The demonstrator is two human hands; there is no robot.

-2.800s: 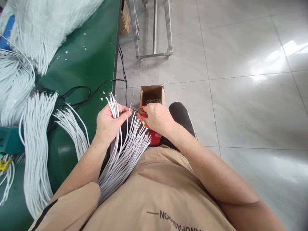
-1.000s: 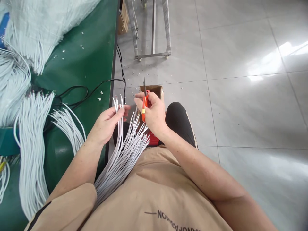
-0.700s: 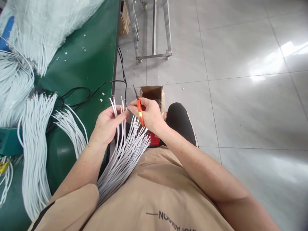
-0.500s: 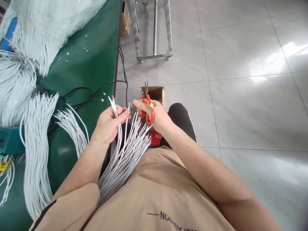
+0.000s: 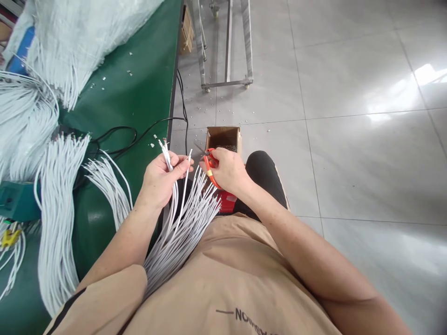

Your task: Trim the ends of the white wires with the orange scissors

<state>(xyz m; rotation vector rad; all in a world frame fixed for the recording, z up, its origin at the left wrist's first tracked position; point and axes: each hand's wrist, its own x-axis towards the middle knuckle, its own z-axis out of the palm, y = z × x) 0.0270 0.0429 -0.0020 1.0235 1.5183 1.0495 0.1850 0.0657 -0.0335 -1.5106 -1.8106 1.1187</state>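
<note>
Several white cables (image 5: 166, 153) are gripped in my left hand (image 5: 162, 179), their ends pointing up past the fingers. One single cable (image 5: 189, 160) stands apart between the thumb and fingertips of that hand. My right hand (image 5: 228, 168) is closed around red-handled scissors (image 5: 210, 168), whose dark blades point to the upper left, close to the single cable's end but apart from it. Below both hands a large bundle of white cables (image 5: 188, 218) lies across my lap, with its cut ends fanned toward the right hand.
On the green table (image 5: 139, 93) at left lie more white cable bundles (image 5: 57, 209), a plastic-wrapped bundle (image 5: 80, 37), a black cord (image 5: 118, 151) and white scraps. An open cardboard box (image 5: 223, 137) stands beyond my right hand. A metal wheeled frame (image 5: 228, 83) stands on the tiled floor.
The scissors have swung from pointing straight up to pointing left, toward the single cable. My right hand has turned with them. The left hand keeps its hold on the cables.
</note>
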